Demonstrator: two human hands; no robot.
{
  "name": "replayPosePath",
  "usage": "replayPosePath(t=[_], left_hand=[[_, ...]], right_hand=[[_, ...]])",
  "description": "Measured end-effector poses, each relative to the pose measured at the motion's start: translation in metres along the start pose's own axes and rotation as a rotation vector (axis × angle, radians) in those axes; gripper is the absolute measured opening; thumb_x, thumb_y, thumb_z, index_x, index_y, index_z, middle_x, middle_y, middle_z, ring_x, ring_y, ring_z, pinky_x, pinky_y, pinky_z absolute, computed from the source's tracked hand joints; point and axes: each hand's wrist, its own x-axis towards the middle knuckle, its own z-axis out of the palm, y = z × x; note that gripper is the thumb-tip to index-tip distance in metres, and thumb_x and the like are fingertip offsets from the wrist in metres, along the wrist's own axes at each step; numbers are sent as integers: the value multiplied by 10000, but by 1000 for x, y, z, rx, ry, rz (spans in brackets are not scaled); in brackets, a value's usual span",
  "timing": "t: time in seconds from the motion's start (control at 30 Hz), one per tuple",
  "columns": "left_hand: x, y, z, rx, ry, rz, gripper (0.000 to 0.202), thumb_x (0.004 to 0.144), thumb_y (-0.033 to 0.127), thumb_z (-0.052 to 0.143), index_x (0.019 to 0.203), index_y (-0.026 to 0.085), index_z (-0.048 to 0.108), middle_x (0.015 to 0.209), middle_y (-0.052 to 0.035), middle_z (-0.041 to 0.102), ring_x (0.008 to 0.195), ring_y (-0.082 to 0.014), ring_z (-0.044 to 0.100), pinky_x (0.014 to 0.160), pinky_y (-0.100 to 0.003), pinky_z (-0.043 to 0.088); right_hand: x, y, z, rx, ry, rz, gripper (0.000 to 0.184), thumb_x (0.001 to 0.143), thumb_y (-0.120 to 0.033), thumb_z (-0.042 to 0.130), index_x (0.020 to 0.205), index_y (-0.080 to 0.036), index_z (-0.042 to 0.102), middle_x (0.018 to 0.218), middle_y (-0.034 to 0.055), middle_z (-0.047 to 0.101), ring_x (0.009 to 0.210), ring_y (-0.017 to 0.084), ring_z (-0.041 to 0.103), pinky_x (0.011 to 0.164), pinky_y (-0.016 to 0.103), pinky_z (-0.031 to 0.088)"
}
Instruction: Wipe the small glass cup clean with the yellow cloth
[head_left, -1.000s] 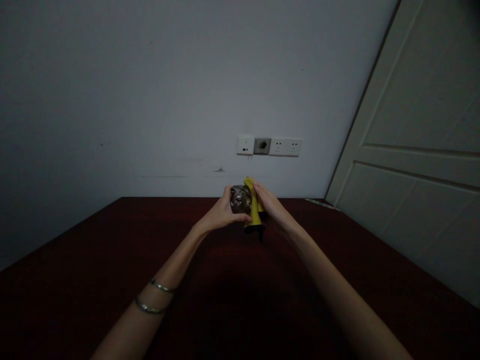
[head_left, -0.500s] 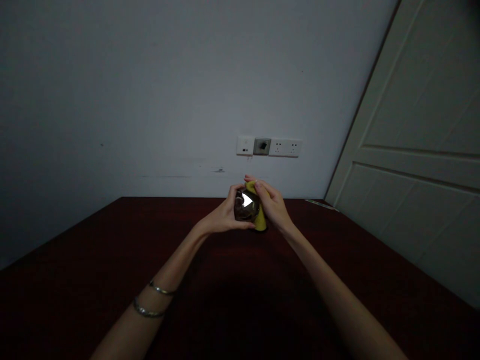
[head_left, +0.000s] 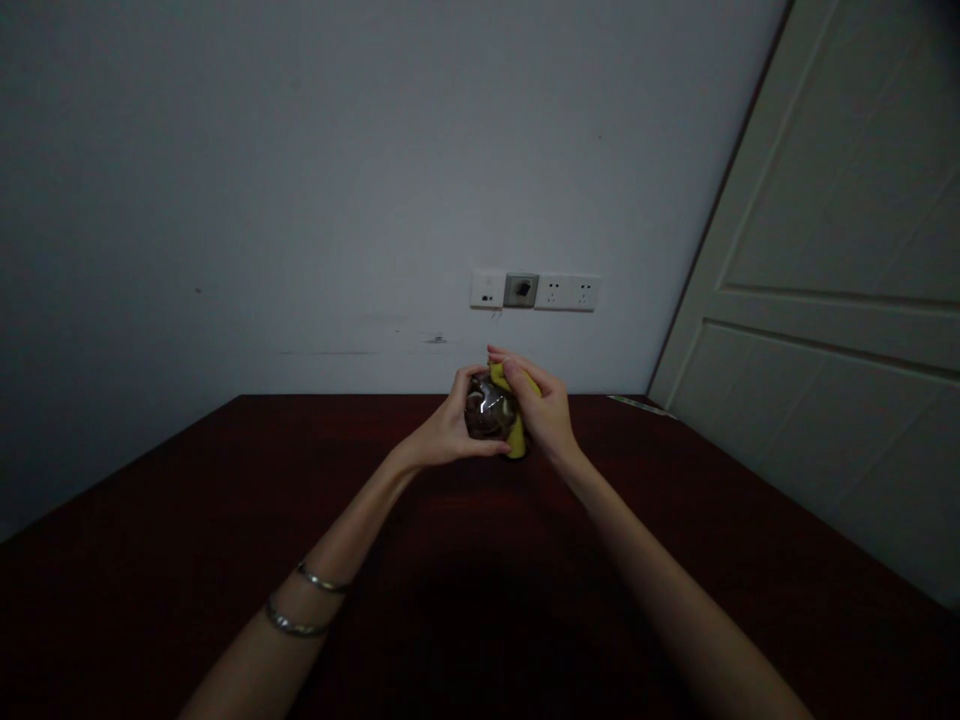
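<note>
Above the far middle of the dark red table (head_left: 187, 520), both my hands meet round a small shiny glass object (head_left: 486, 412). My left hand (head_left: 450, 430) is wrapped round its left side and underside. My right hand (head_left: 541, 410) presses a yellow cloth (head_left: 516, 438) against its right side and top, with fingers curled over it. Two thin metal bangles (head_left: 311, 600) sit on my left forearm. What kind of glass object it is stays hard to tell in the dim light.
A grey wall stands behind the table with a row of white sockets and a dark switch (head_left: 534, 291). A pale panelled door (head_left: 840, 300) fills the right. A thin flat item (head_left: 637, 404) lies at the table's far right corner.
The yellow cloth hung loose below my right hand a second ago; now it is bunched up against the glass object. My right hand has moved over the object's top. The left hand has barely moved.
</note>
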Motion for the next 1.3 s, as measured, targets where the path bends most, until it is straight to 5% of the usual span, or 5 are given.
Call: replayPosePath(t=[0.1,0.37,0.63,0.97,1.3], left_hand=[[0,-2,1,-17,-7,-1,845,604,261,775,1265,232,250,1309,-124,400,1207,-287,451,1039,-491,344],[-1,-10,2,-104,-11,9,866,637,249,765,1306,239,214,1334,-150,360,1259,-328,391,1026,-543,347],[1,0,0,-66,-58,36,876,582,236,793,1264,225,243,1326,-141,356,1256,-328,378,1060,-537,292],[-1,-12,0,-41,33,-19,826,563,162,759,1226,213,269,1259,-124,377,1167,-296,451,940,-455,426],[0,-8,5,-161,20,-83,788,547,143,749,1176,212,280,1141,-87,471,1080,-252,508,911,-443,430]], right_hand=[[1,-1,1,-41,8,9,230,822,-398,576,916,-243,717,1098,56,680,1066,207,604,973,422,438],[-6,-21,-4,-265,-222,-365,197,811,-238,600,977,-278,698,1239,30,596,1205,202,506,1030,428,393],[4,0,-2,-11,-40,57,216,815,-375,588,912,-231,716,1058,54,694,1035,203,619,956,412,458],[-8,-15,-3,-273,-275,-404,202,797,-243,622,977,-285,702,1238,34,596,1209,224,501,1017,455,404],[-3,-3,1,-218,-73,-174,184,830,-295,585,967,-268,704,1131,55,651,1066,195,597,951,420,465]])
